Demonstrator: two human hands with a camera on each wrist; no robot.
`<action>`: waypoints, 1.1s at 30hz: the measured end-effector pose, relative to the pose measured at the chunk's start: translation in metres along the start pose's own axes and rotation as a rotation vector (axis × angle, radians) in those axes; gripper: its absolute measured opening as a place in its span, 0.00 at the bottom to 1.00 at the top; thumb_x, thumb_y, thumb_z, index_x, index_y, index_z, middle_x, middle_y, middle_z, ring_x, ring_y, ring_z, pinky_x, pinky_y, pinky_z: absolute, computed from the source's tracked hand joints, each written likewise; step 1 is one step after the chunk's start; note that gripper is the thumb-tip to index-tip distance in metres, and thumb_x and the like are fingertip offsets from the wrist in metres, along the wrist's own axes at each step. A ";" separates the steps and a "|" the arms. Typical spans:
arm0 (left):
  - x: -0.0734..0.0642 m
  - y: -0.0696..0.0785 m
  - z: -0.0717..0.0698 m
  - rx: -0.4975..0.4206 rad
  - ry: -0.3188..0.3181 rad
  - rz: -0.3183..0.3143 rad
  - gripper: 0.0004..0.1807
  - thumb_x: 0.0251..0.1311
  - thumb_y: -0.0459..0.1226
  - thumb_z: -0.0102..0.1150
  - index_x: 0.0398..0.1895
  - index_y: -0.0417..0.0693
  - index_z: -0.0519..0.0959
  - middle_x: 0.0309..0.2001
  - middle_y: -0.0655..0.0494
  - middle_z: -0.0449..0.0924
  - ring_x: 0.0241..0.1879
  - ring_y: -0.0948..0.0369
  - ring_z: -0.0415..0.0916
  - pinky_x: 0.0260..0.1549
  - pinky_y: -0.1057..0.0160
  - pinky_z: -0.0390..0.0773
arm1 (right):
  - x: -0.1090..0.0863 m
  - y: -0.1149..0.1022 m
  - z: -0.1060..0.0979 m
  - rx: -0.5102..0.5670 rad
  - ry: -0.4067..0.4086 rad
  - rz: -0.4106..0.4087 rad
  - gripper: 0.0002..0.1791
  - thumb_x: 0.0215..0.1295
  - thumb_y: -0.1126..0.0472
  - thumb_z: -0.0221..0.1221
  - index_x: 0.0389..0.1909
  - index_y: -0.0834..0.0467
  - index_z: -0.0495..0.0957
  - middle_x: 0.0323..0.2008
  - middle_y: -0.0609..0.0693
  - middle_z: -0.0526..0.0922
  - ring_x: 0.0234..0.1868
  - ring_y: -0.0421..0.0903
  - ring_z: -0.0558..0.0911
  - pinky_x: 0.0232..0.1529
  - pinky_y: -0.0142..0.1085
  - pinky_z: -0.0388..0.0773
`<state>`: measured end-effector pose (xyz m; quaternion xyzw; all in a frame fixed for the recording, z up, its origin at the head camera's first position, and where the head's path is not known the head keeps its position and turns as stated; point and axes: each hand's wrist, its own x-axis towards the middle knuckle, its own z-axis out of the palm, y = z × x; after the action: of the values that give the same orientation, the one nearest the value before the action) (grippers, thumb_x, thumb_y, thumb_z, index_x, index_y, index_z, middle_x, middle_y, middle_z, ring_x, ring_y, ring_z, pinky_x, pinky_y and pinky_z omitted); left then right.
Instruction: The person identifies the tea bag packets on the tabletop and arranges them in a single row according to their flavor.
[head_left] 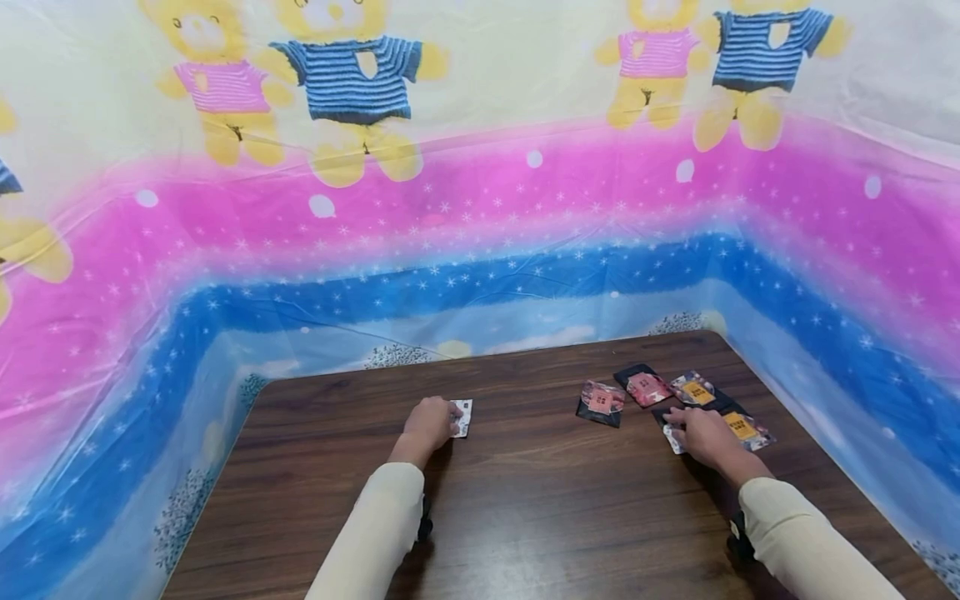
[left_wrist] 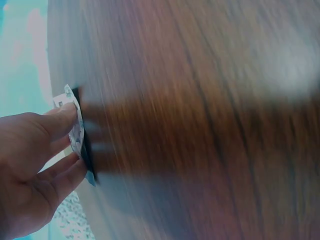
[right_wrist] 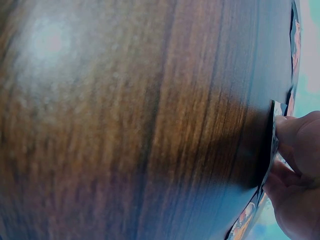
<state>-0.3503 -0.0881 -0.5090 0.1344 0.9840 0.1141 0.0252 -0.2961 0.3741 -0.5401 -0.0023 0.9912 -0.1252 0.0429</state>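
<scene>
My left hand (head_left: 431,423) pinches a small flat white printed packet (head_left: 464,418) on the left part of the table. In the left wrist view the thumb presses on the face of this white packet (left_wrist: 76,131), with fingers at its lower edge. To the right, my right hand (head_left: 708,435) pinches another whitish packet (head_left: 672,437), partly hidden by the fingers. The right wrist view shows that packet (right_wrist: 274,131) edge-on between thumb and fingers. Around the right hand lie dark packets with yellow labels, one upper packet (head_left: 696,390) and one lower packet (head_left: 746,427).
Two dark packets with pink labels, a left one (head_left: 600,403) and a right one (head_left: 643,386), lie at the back right. All rest on a dark wooden table (head_left: 525,500). A printed cloth (head_left: 480,208) with bears hangs around the table's back and sides.
</scene>
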 end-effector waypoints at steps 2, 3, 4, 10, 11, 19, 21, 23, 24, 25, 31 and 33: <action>0.000 -0.006 -0.001 -0.010 0.010 -0.003 0.12 0.66 0.37 0.66 0.51 0.51 0.88 0.54 0.46 0.84 0.58 0.47 0.81 0.56 0.49 0.82 | 0.000 0.000 0.000 0.002 -0.006 0.006 0.22 0.73 0.62 0.58 0.66 0.59 0.77 0.68 0.69 0.72 0.68 0.72 0.70 0.65 0.68 0.67; 0.000 -0.009 -0.002 -0.012 0.009 -0.005 0.12 0.66 0.37 0.66 0.51 0.51 0.88 0.54 0.45 0.84 0.58 0.47 0.80 0.56 0.49 0.82 | 0.000 -0.001 -0.001 0.003 -0.009 0.009 0.22 0.73 0.62 0.58 0.66 0.59 0.77 0.68 0.69 0.71 0.68 0.72 0.70 0.66 0.68 0.67; -0.001 -0.011 -0.003 -0.021 0.013 -0.011 0.12 0.66 0.37 0.66 0.51 0.50 0.88 0.54 0.45 0.84 0.58 0.47 0.80 0.57 0.48 0.82 | 0.000 -0.001 -0.001 0.003 -0.011 0.010 0.23 0.73 0.62 0.58 0.66 0.59 0.77 0.68 0.69 0.71 0.68 0.72 0.70 0.66 0.68 0.67; -0.003 -0.025 -0.007 -0.005 0.014 -0.033 0.13 0.66 0.36 0.65 0.52 0.49 0.87 0.55 0.44 0.84 0.59 0.45 0.79 0.58 0.47 0.81 | 0.000 0.001 0.000 0.001 -0.011 0.003 0.23 0.73 0.61 0.58 0.66 0.59 0.77 0.68 0.69 0.72 0.68 0.72 0.70 0.65 0.68 0.67; -0.003 -0.027 -0.007 -0.005 0.011 -0.037 0.13 0.67 0.36 0.65 0.52 0.49 0.87 0.55 0.43 0.83 0.60 0.45 0.79 0.58 0.47 0.81 | 0.000 0.002 0.000 0.000 -0.011 0.001 0.22 0.73 0.61 0.58 0.66 0.59 0.77 0.68 0.69 0.72 0.68 0.72 0.70 0.65 0.68 0.67; -0.009 -0.044 -0.015 -0.038 -0.002 -0.092 0.13 0.67 0.35 0.64 0.53 0.49 0.87 0.58 0.41 0.82 0.61 0.43 0.77 0.58 0.45 0.80 | 0.001 0.001 0.001 -0.001 -0.007 0.003 0.22 0.73 0.61 0.59 0.66 0.59 0.77 0.69 0.68 0.71 0.68 0.72 0.70 0.65 0.68 0.67; -0.010 -0.048 -0.016 -0.033 -0.001 -0.102 0.13 0.67 0.35 0.64 0.53 0.48 0.86 0.58 0.41 0.81 0.61 0.42 0.77 0.58 0.45 0.80 | 0.001 0.000 0.001 -0.001 -0.012 0.010 0.23 0.73 0.61 0.58 0.67 0.59 0.77 0.69 0.68 0.71 0.69 0.72 0.69 0.66 0.68 0.66; -0.010 -0.054 -0.017 -0.029 -0.001 -0.110 0.13 0.68 0.35 0.63 0.54 0.48 0.86 0.58 0.40 0.82 0.60 0.42 0.78 0.57 0.45 0.81 | 0.001 0.000 0.001 -0.001 -0.016 0.015 0.23 0.73 0.61 0.58 0.67 0.59 0.77 0.69 0.68 0.71 0.69 0.72 0.69 0.66 0.68 0.66; -0.011 -0.056 -0.017 -0.026 -0.002 -0.112 0.14 0.68 0.34 0.63 0.54 0.47 0.86 0.58 0.40 0.82 0.59 0.42 0.79 0.56 0.45 0.81 | 0.001 0.000 0.001 -0.002 -0.018 0.016 0.23 0.73 0.61 0.58 0.67 0.59 0.77 0.69 0.69 0.71 0.69 0.72 0.69 0.66 0.68 0.66; -0.011 -0.058 -0.018 -0.028 -0.003 -0.118 0.14 0.68 0.35 0.63 0.54 0.47 0.86 0.58 0.40 0.82 0.59 0.43 0.79 0.56 0.45 0.81 | 0.001 0.000 0.001 -0.004 -0.017 0.015 0.23 0.73 0.61 0.58 0.67 0.58 0.77 0.69 0.68 0.71 0.69 0.72 0.69 0.66 0.68 0.66; -0.013 -0.071 -0.020 -0.046 -0.011 -0.143 0.14 0.68 0.33 0.62 0.55 0.46 0.85 0.59 0.40 0.82 0.60 0.43 0.79 0.56 0.45 0.81 | 0.001 0.002 -0.001 -0.011 -0.001 -0.010 0.22 0.72 0.61 0.59 0.66 0.58 0.78 0.68 0.68 0.72 0.67 0.72 0.71 0.65 0.68 0.68; -0.014 -0.076 -0.020 -0.052 -0.010 -0.149 0.14 0.68 0.33 0.62 0.55 0.45 0.85 0.59 0.40 0.82 0.59 0.43 0.79 0.56 0.45 0.81 | 0.001 0.003 -0.001 -0.012 0.001 -0.014 0.22 0.72 0.61 0.59 0.66 0.58 0.78 0.68 0.68 0.72 0.67 0.72 0.71 0.65 0.67 0.68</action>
<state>-0.3583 -0.1674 -0.5065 0.0607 0.9879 0.1366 0.0421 -0.2970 0.3768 -0.5401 -0.0097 0.9919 -0.1195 0.0415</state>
